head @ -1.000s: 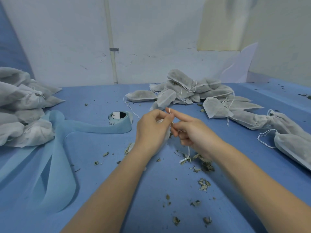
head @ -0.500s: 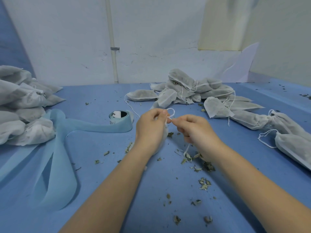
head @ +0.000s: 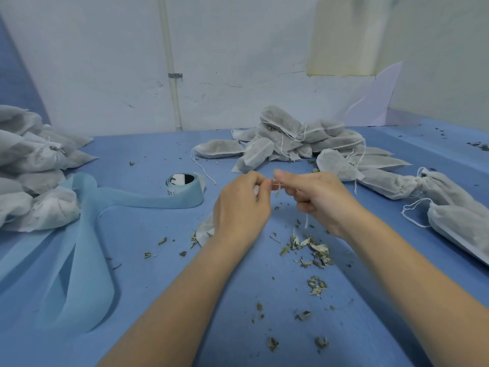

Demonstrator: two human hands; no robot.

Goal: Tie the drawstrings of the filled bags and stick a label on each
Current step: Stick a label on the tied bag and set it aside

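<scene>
A white filled bag point(head: 205, 230) lies on the blue table under my left hand point(head: 242, 207), mostly hidden by it. My left hand grips the bag's neck with fingers curled. My right hand point(head: 316, 197) pinches the white drawstring point(head: 277, 184) between thumb and forefinger, close against my left fingertips. A loose end of the string point(head: 307, 221) hangs below my right hand. A roll of light blue label tape point(head: 182, 184) stands left of my hands, its long tail point(head: 79, 247) trailing toward the front left.
A heap of filled bags point(head: 296, 139) with loose strings lies behind my hands. More bags point(head: 455, 205) run along the right side. Bags point(head: 31, 170) are stacked at the far left. Dried leaf bits point(head: 312, 250) litter the table in front of me.
My right hand has curled its straight forefinger and closed in on my left hand, pulling the drawstring short between both sets of fingertips. The bag stays under my left hand.
</scene>
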